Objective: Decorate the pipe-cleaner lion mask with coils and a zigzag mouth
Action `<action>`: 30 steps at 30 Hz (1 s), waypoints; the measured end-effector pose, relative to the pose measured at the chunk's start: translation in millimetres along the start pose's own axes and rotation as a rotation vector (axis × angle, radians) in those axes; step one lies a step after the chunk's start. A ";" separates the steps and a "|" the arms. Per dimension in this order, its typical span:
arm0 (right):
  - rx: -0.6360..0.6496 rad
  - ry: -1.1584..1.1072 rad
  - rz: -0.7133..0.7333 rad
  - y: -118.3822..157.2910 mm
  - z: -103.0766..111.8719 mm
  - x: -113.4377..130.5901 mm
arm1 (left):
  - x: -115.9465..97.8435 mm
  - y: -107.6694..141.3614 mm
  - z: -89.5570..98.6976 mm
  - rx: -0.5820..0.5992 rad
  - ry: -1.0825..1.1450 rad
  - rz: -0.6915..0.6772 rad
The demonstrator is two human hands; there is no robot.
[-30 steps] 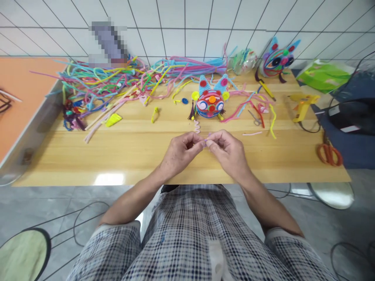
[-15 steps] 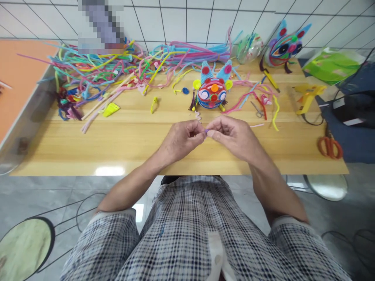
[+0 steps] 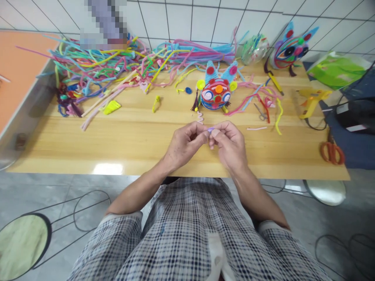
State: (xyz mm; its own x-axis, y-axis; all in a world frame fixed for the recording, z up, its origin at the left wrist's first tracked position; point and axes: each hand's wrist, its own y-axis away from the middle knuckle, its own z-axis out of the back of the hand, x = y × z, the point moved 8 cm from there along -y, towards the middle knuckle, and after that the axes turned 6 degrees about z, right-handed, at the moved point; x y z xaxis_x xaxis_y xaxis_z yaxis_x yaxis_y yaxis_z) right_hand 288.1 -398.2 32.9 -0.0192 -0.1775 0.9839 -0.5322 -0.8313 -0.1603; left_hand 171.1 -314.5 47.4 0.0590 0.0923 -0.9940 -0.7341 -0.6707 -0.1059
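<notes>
Across the lower middle of the frame I see a loose checked shirt [image 3: 187, 218], white and pale grey crossed by dark blue lines. Its short left sleeve [image 3: 113, 242] and right sleeve [image 3: 290, 249] wear the same checks, each ending in a plain pale band. I spot a small blue mark left of centre and a white strap [image 3: 215, 249] with a greyish round spot at the bottom. The left hand [image 3: 184, 144] and right hand [image 3: 234, 148] are bare.
</notes>
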 end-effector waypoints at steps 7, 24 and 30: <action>0.247 0.364 0.118 -12.0 2.0 33.3 | -12.1 -1.4 6.9 0.010 -0.279 -0.030; -0.115 -0.059 0.127 3.9 -1.1 -8.9 | 5.2 3.3 4.9 -0.134 -0.084 -0.060; 0.205 0.336 0.169 -12.4 3.3 29.7 | -14.7 2.5 7.4 -0.072 -0.403 -0.191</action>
State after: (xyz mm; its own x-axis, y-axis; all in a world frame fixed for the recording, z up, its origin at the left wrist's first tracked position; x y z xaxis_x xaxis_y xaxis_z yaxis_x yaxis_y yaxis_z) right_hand 297.0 -394.9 63.9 -0.3843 -0.1666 0.9080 -0.3190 -0.8991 -0.2999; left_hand 163.3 -312.1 61.9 -0.0900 0.4890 -0.8676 -0.6860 -0.6619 -0.3020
